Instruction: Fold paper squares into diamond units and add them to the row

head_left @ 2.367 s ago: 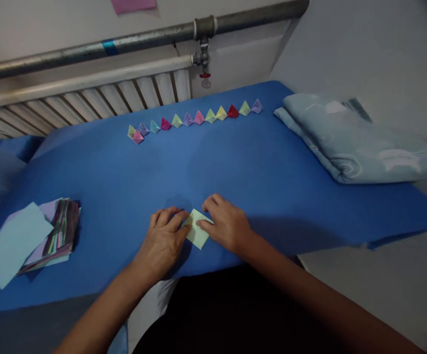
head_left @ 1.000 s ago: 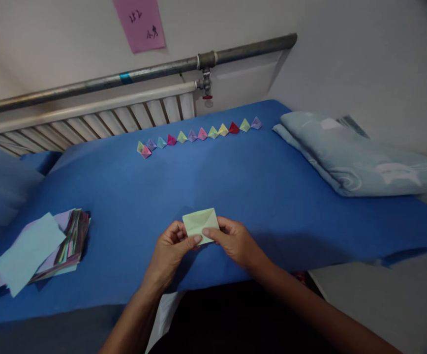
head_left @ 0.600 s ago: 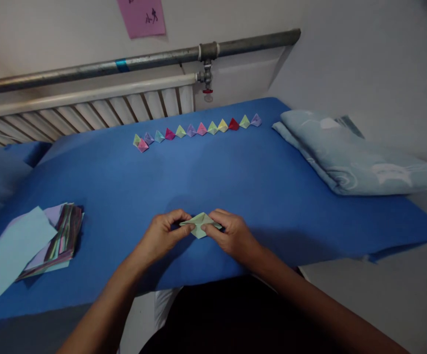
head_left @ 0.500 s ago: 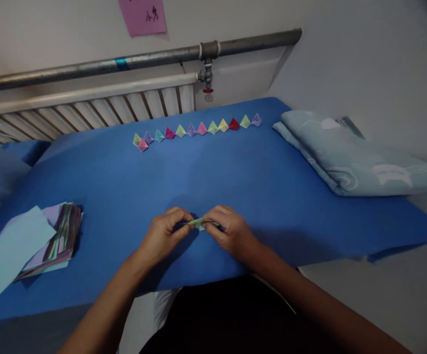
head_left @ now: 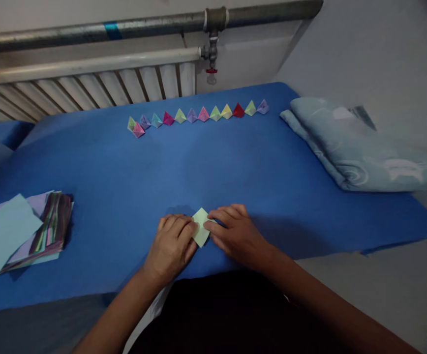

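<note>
A small pale green folded paper [head_left: 200,225] lies flat on the blue sheet [head_left: 184,172] near the front edge. My left hand [head_left: 171,243] presses on its left side with the fingers laid flat. From the right, my right hand [head_left: 235,234] presses its fingertips onto the paper. Only a small diamond of paper shows between the two hands. Along the far side runs a row of folded paper pieces [head_left: 198,116] in several colours.
A stack of coloured paper sheets [head_left: 25,233] lies at the left with a light blue sheet on top. A folded pale blue blanket [head_left: 357,147] rests at the right. A radiator [head_left: 88,88] and a metal pipe [head_left: 143,27] run behind.
The green paper was held up in the air in both hands, then collapsed into a smaller shape. It now lies flat on the sheet under both hands' fingers.
</note>
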{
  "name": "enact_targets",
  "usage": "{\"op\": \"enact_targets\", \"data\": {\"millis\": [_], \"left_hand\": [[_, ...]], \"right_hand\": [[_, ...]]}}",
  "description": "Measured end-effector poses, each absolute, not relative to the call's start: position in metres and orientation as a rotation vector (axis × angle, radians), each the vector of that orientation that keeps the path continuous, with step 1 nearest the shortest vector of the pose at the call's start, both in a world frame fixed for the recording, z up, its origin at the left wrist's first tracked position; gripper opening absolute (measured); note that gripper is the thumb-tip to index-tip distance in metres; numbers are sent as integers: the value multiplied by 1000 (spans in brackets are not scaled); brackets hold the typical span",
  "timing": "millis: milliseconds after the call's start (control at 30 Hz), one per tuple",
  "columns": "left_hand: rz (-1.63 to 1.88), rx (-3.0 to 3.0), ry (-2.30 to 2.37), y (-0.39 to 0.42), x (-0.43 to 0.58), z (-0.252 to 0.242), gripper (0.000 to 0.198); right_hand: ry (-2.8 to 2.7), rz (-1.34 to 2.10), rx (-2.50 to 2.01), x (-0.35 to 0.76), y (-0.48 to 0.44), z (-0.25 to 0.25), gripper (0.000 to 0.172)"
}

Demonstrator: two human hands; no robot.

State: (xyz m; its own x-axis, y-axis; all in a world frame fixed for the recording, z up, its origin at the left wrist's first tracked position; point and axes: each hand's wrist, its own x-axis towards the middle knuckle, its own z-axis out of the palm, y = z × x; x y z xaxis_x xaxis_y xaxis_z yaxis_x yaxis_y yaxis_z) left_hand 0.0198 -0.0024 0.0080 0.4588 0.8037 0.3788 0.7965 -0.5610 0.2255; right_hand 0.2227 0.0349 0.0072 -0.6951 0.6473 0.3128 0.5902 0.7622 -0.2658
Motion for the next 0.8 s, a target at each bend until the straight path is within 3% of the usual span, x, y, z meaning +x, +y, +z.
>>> {"op": "enact_targets", "data": {"millis": [500,800], "left_hand": [[775,2567,1382,0,6,13,14],[642,2355,1480,12,-1,13,14]], "right_hand": [[-2296,513,-1132,228,24,6,15],[-2192,548,-1274,223,23,12,12]]}}
